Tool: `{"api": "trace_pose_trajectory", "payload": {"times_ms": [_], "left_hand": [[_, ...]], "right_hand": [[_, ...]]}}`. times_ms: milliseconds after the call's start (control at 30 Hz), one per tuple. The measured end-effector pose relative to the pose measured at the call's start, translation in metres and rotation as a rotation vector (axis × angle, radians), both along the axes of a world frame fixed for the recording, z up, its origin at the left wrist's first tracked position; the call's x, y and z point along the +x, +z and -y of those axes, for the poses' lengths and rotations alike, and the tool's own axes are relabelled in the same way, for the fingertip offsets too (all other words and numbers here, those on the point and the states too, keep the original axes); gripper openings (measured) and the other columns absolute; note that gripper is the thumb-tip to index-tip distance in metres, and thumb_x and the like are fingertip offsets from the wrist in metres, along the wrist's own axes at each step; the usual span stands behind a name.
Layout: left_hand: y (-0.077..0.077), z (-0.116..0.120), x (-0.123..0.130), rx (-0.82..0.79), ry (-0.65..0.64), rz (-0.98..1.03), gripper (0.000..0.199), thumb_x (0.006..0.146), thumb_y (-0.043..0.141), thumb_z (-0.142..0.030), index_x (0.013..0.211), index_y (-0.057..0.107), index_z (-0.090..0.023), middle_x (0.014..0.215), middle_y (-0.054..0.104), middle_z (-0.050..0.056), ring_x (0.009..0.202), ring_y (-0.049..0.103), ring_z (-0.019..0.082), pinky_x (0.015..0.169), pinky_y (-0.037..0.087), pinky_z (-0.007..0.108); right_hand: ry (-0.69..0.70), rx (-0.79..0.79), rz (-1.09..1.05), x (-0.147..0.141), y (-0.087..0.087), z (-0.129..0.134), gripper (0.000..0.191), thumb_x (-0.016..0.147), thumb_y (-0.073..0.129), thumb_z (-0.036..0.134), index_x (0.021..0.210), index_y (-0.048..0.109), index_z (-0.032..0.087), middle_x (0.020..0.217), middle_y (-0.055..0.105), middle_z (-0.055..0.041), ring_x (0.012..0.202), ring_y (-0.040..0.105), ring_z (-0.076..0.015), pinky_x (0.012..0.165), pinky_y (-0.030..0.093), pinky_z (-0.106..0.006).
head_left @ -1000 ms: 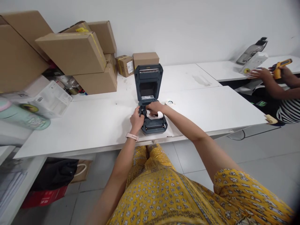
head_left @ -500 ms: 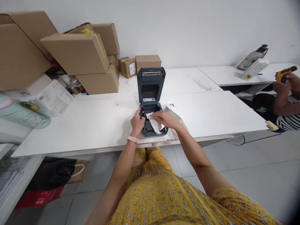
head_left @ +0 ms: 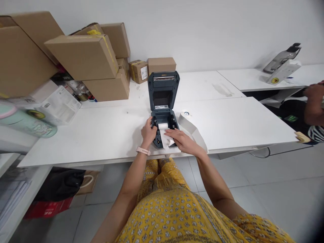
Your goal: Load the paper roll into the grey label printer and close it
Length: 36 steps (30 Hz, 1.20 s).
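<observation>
Dark printer (head_left: 164, 112) sat lid-up on white table (head_left: 111, 135), small white roll (head_left: 163, 126) inside w/ paper strip (head_left: 164, 139) running fwd. L hand (head_left: 149, 133) gripped printer's L wall, thumb inside; R hand (head_left: 186, 143) lay on strip, fingers straight & spread a bit, not gripping.

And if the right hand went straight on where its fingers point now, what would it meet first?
Past the white paper strip beneath it, the right hand would probably meet the left hand at the edge of the printer; depth is unclear.
</observation>
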<state>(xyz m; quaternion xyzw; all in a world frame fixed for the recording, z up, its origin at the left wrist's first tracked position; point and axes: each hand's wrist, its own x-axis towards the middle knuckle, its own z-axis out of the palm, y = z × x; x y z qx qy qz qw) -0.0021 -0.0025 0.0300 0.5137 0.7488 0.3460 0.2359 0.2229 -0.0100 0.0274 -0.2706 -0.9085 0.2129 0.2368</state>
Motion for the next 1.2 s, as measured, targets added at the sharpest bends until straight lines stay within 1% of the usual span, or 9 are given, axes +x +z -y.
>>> {"api": "trace_pose_trajectory", "payload": {"times_ms": [133,233,300,400,500,633,800,967,1200], "left_hand": [[-0.001,0.000,0.000,0.029,-0.008,0.012,0.062,0.090,0.055,-0.015,0.151,0.055,-0.026,0.140,0.074,0.006,0.130,0.070,0.025,0.114,0.049,0.039],[-0.002,0.000,-0.001,0.035,-0.003,0.011,0.062,0.090,0.056,-0.015,0.150,0.056,-0.026,0.141,0.074,0.006,0.131,0.069,0.025,0.115,0.048,0.039],[-0.003,-0.001,-0.001,0.038,-0.004,0.010,0.062,0.090,0.056,-0.016,0.151,0.055,-0.026,0.141,0.073,0.005,0.132,0.069,0.024,0.116,0.048,0.039],[-0.004,-0.001,-0.001,0.039,-0.009,0.001,0.061,0.090,0.056,-0.017,0.151,0.054,-0.027,0.140,0.074,0.005,0.130,0.069,0.024,0.115,0.048,0.039],[-0.003,0.000,0.000,0.025,-0.006,-0.004,0.061,0.090,0.056,-0.018,0.151,0.054,-0.027,0.141,0.073,0.005,0.132,0.069,0.024,0.116,0.047,0.039],[-0.003,0.001,0.001,0.035,-0.005,0.019,0.061,0.091,0.057,-0.021,0.151,0.053,-0.027,0.144,0.072,0.005,0.134,0.067,0.025,0.114,0.048,0.039],[-0.003,0.001,0.002,0.037,0.005,0.038,0.062,0.090,0.061,-0.025,0.151,0.053,-0.026,0.143,0.072,0.007,0.132,0.068,0.027,0.112,0.049,0.040],[-0.003,0.001,0.002,0.048,0.002,0.065,0.062,0.090,0.062,-0.026,0.151,0.053,-0.027,0.144,0.071,0.007,0.132,0.068,0.027,0.113,0.049,0.041],[-0.011,-0.002,0.001,0.067,-0.007,0.122,0.066,0.088,0.065,-0.029,0.152,0.050,-0.028,0.148,0.068,0.006,0.134,0.066,0.026,0.115,0.049,0.040]], "right_hand": [[-0.005,-0.020,0.052,0.004,-0.003,0.008,0.052,0.105,0.054,0.024,0.156,0.051,0.031,0.162,0.056,-0.0085,0.153,0.050,-0.0270,0.127,0.039,-0.061],[-0.007,-0.007,0.089,0.004,-0.004,0.010,0.069,0.097,0.073,0.044,0.159,0.048,0.029,0.163,0.054,-0.0123,0.153,0.049,-0.0305,0.129,0.035,-0.062],[-0.012,0.018,0.112,0.003,-0.004,0.012,0.068,0.095,0.075,0.048,0.155,0.053,0.027,0.164,0.053,-0.0135,0.153,0.049,-0.0314,0.129,0.034,-0.062],[-0.034,0.053,0.115,0.000,-0.004,0.016,0.047,0.102,0.065,0.044,0.147,0.061,0.028,0.163,0.054,-0.0116,0.153,0.050,-0.0295,0.128,0.035,-0.061],[-0.046,0.076,0.091,-0.001,-0.006,0.019,0.038,0.108,0.053,0.039,0.144,0.065,0.029,0.162,0.055,-0.0081,0.153,0.049,-0.0273,0.128,0.035,-0.059],[-0.069,0.087,0.050,-0.002,-0.009,0.021,0.037,0.111,0.047,0.034,0.142,0.067,0.031,0.160,0.059,-0.0054,0.152,0.051,-0.0272,0.128,0.035,-0.060],[-0.100,0.083,0.000,-0.003,-0.012,0.024,0.034,0.108,0.054,0.029,0.136,0.071,0.035,0.155,0.063,-0.0027,0.146,0.057,-0.0282,0.125,0.039,-0.063],[-0.089,0.077,-0.029,-0.001,-0.014,0.026,0.034,0.107,0.055,0.028,0.136,0.071,0.035,0.154,0.064,-0.0009,0.146,0.056,-0.0279,0.126,0.038,-0.062],[-0.080,0.070,-0.055,0.002,-0.014,0.028,0.033,0.107,0.055,0.027,0.133,0.072,0.035,0.151,0.066,-0.0006,0.147,0.056,-0.0278,0.125,0.038,-0.063]]}}
